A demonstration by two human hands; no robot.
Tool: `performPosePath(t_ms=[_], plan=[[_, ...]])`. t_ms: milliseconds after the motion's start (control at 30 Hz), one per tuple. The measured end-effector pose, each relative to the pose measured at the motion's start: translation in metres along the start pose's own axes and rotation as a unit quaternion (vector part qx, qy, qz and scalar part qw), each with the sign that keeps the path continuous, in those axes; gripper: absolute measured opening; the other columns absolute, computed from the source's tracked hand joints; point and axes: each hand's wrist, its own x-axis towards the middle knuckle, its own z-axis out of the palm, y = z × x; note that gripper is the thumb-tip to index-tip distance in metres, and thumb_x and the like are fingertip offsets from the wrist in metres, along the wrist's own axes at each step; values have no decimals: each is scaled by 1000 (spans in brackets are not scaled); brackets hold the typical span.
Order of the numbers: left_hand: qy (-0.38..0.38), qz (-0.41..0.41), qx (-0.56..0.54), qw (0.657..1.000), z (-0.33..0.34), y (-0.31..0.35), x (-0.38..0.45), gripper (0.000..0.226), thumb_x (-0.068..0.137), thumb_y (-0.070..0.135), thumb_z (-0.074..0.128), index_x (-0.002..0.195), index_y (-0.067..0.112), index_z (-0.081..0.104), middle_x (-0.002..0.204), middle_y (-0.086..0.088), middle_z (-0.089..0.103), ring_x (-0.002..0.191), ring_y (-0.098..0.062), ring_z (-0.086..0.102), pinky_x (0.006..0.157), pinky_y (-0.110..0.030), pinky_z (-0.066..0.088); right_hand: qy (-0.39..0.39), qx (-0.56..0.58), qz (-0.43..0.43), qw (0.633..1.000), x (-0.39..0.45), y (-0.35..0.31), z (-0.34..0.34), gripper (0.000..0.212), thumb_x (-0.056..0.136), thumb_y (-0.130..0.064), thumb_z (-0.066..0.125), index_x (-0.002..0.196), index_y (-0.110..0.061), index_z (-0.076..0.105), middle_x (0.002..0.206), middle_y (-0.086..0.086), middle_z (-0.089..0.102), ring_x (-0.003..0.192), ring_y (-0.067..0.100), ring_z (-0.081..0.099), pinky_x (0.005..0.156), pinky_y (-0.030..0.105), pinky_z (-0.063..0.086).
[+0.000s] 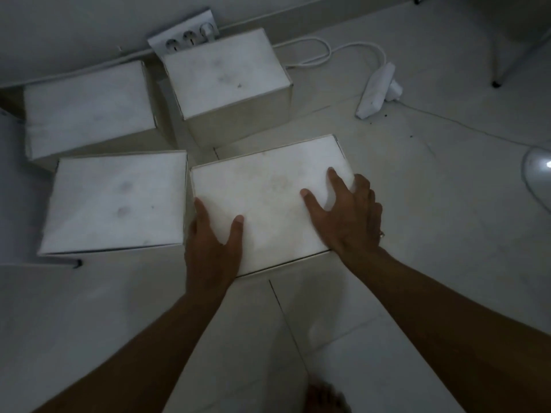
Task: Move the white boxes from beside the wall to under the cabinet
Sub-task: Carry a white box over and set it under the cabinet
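Several white boxes stand on the tiled floor near the wall. The nearest box [268, 198] sits in the middle of the view. My left hand [211, 245] grips its near left corner, thumb on the lid and fingers down the side. At the right edge of the same box my right hand [348, 216] clasps it, thumb and forefinger on top. A second box [116, 201] lies directly to its left. Two more boxes stand behind: one at the back left [86, 108] and a taller one [226, 76] against the wall.
A wall socket strip [187, 34] sits behind the taller box. A white cable and power adapter [378, 90] lie on the floor to the right. Chair legs [496, 81] stand at the back right; a round white object [536, 171] is at the right edge. My bare foot [325, 397] is below.
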Motion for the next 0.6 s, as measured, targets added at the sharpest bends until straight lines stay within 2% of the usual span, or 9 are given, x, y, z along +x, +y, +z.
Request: performPosePath(t_ms=[233, 367, 600], plan=[[-13, 3, 12, 1000, -87, 11, -87, 86, 93, 51, 53, 157, 18, 7, 157, -12, 30, 141, -31, 32, 113, -38, 27, -14, -11, 10, 1000, -95, -20, -71, 74, 87, -75, 40, 150, -35, 33, 151, 15, 31, 132, 33, 39, 107, 48, 33], [-12, -25, 3, 1000, -136, 3, -131, 85, 93, 51, 53, 157, 20, 7, 156, -12, 31, 141, -30, 33, 113, -39, 27, -25, -14, -10, 1000, -142, -41, -99, 75, 87, -75, 41, 149, -34, 34, 150, 15, 33, 130, 33, 41, 106, 47, 35], [31, -50, 4, 998, -222, -16, -187, 85, 93, 50, 53, 157, 19, 8, 155, -11, 31, 140, -28, 33, 112, -37, 28, -69, 6, -55, 996, -209, -96, -134, 75, 87, -75, 42, 150, -34, 32, 153, 14, 29, 133, 32, 37, 108, 47, 32]])
